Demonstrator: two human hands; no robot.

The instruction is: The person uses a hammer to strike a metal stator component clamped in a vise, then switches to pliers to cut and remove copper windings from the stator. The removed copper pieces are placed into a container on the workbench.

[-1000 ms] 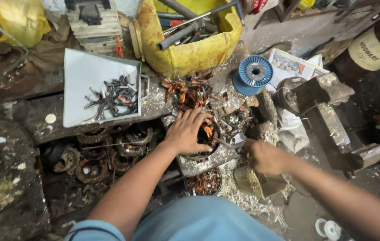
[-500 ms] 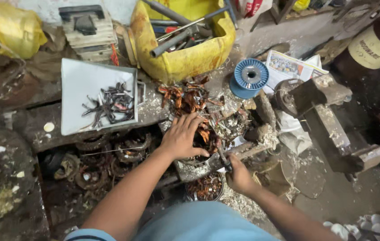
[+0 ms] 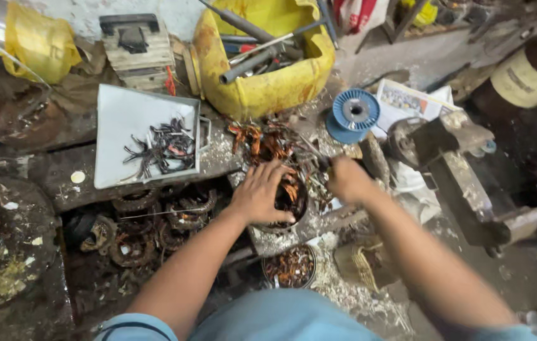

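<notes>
Copper-wound stator directly under left hand, palm pressed on; right hand fisted beside, apparently gripping thin tool.

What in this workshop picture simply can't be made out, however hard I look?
- Head view: the round part under the left hand; the palm covers most of it.
- What the right hand grips: only a thin tip shows, blurred.
- The dark bits on the white tray: too small to identify.
- The bottom of the yellow tub: hidden by the pipes.
</notes>
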